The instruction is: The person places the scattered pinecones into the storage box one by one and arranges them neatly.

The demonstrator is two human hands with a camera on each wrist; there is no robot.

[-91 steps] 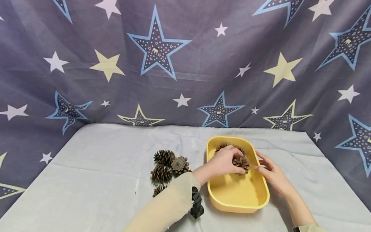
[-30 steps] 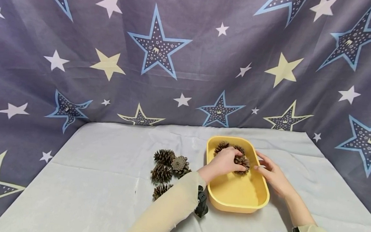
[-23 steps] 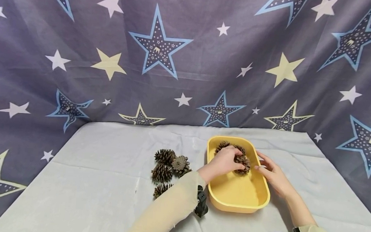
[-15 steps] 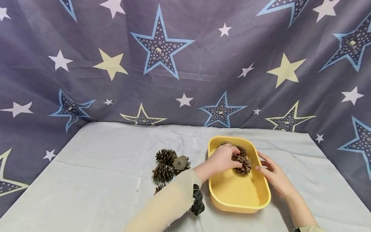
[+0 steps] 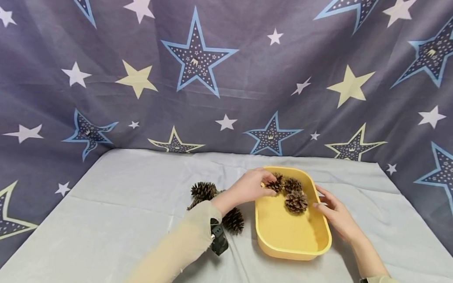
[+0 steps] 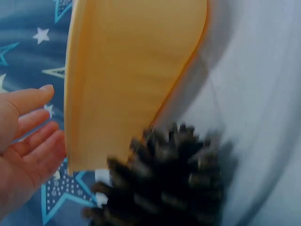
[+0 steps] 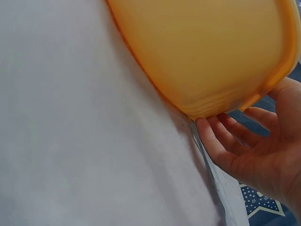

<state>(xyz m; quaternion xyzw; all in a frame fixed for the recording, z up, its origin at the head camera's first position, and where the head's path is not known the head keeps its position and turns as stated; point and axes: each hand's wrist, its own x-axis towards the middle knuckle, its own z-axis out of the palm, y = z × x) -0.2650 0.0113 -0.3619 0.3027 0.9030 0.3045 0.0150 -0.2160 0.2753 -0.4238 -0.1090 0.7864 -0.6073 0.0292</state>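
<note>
My left hand [image 5: 250, 186] is over the left rim of a yellow plastic bin [image 5: 290, 238], its fingers loosely bent. Its fingertips come close to a pine cone [image 5: 275, 184] inside; in the left wrist view nothing shows between the thumb and fingers. Two more pine cones lie beside that one at the bin's far end, the nearest being a rounder pine cone [image 5: 296, 202]. On the opposite side, my right hand [image 5: 337, 217] holds the bin's right wall, thumb at the rim and fingertips against the outside, as the right wrist view shows.
Left of the bin sit several loose pine cones [image 5: 203, 190], partly hidden by the left forearm; a dark pine cone [image 5: 233, 221] shows past the wrist. A pale cloth [image 5: 126, 222] covers the table. Behind hangs a star-patterned curtain [image 5: 230, 93].
My left hand has let go of the pine cone in the bin and moved left to the rim, uncovering the cones there. The right hand and the bin have stayed put.
</note>
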